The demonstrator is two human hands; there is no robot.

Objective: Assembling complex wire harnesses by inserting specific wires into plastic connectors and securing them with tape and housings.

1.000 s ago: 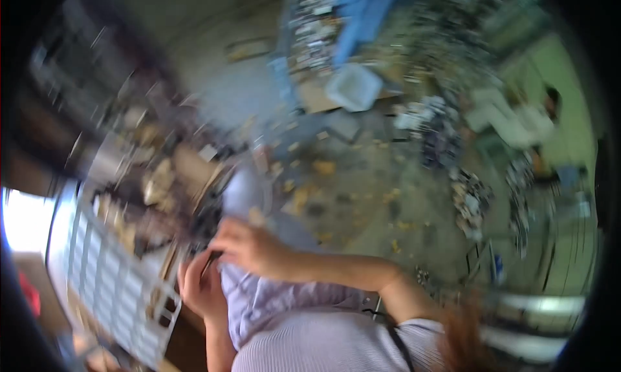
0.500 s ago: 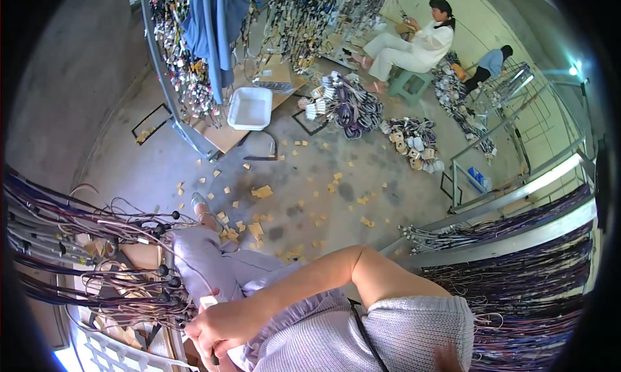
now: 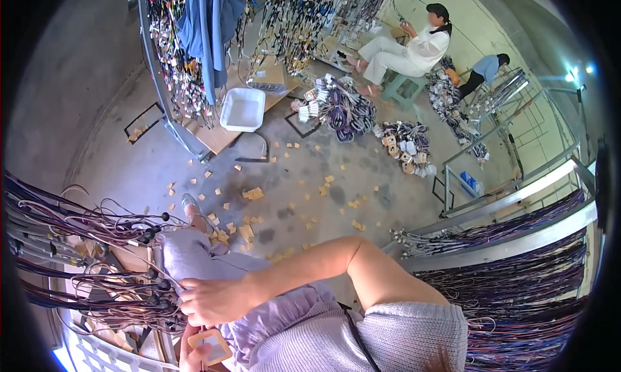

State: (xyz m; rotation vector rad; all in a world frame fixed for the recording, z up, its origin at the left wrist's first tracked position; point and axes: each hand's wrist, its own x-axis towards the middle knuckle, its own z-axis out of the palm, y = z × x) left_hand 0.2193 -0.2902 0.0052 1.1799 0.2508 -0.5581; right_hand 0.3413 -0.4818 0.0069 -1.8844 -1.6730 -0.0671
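Note:
My right hand (image 3: 217,302) reaches across my lap, its fingers closed at the end of a thin cable (image 3: 169,276) from the bundle on the left. Just below it, near the lower edge, my left hand (image 3: 191,354) is partly cut off. That hand grips a small square piece (image 3: 212,347) with a yellow-orange rim and a pale middle. A short dark red strand shows between the two hands. Beside them on the left hang bundles of dark cables (image 3: 84,217) with black round knobs near their ends.
Yellow paper scraps (image 3: 253,193) litter the floor. Ahead are a white basin (image 3: 243,109), piled cable coils (image 3: 352,110) and a hanging blue garment (image 3: 206,42). One person (image 3: 414,49) sits on a green stool; another (image 3: 485,71) bends behind. A metal rack (image 3: 504,239) of cables stands right.
My right hand has moved slightly up and onto the cable. The square piece has come into view in my left hand. The whole view has shifted a little.

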